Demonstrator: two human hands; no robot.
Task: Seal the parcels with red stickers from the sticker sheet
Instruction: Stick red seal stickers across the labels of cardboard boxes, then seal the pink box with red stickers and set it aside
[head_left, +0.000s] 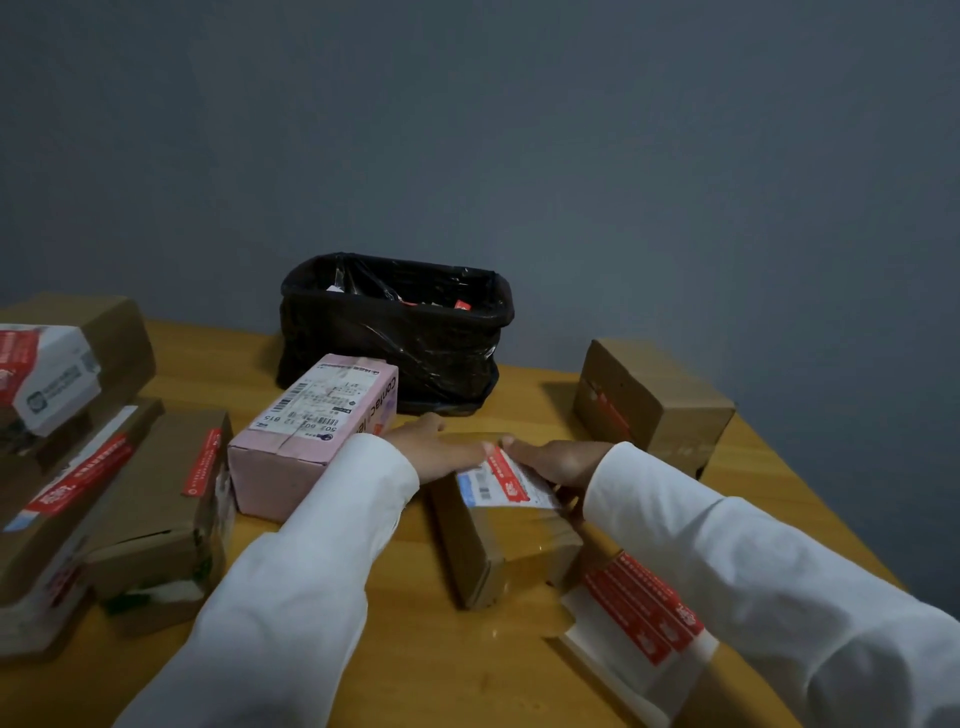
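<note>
A brown cardboard parcel (498, 551) lies in the middle of the wooden table, wrapped in clear tape, with a white shipping label on top. A red sticker (506, 475) runs across that label. My left hand (441, 447) lies flat on the parcel's far end, fingers straight, fingertips at the sticker's upper end. My right hand (558, 460) presses flat on the top beside the sticker. The sticker sheet (641, 616), white with red stickers, lies near the front right, partly under my right sleeve.
A pink box (311, 441) stands left of the parcel. Several brown parcels with red stickers (119, 499) are stacked at the left edge. Another brown parcel (649, 400) sits at the far right. A bin with a black liner (400, 327) stands at the back.
</note>
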